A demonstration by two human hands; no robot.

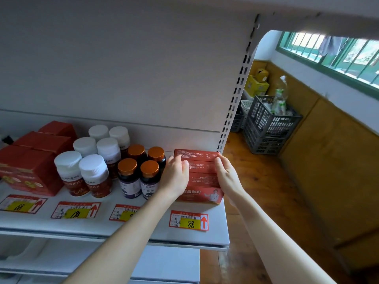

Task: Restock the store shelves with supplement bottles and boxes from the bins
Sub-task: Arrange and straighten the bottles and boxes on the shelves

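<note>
**Shelf stock, right end: flat red boxes in hand**

- Item: flat red boxes (pixel 202 177), several laid one behind another in a row running front to back at the right end of the white shelf (pixel 143 226). The front box shows a printed face; the ones behind show small white text on top.
- Your left hand (pixel 175 177): set against the left side of the row, thumb lying over the top, fingers curled down the near edge, gripping it.
- Your right hand (pixel 227 176): set against the right side of the row, thumb on top, fingers reaching along the side towards the back box, gripping it.
- Price tag marked 88 (pixel 188 220): stuck to the shelf front, directly before the row.
- Dark bottles with amber caps (pixel 129 179): four, standing upright just left of your left hand.
- White-capped bottles (pixel 95 173): six, upright in two files, left of the amber-capped ones.
- Large red cartons (pixel 34 160): stacked at the far left of the shelf.
- Off shelf: grey slatted crates (pixel 268 124) stacked on the wooden floor (pixel 266 191), beyond the slotted upright (pixel 235 105).
</note>
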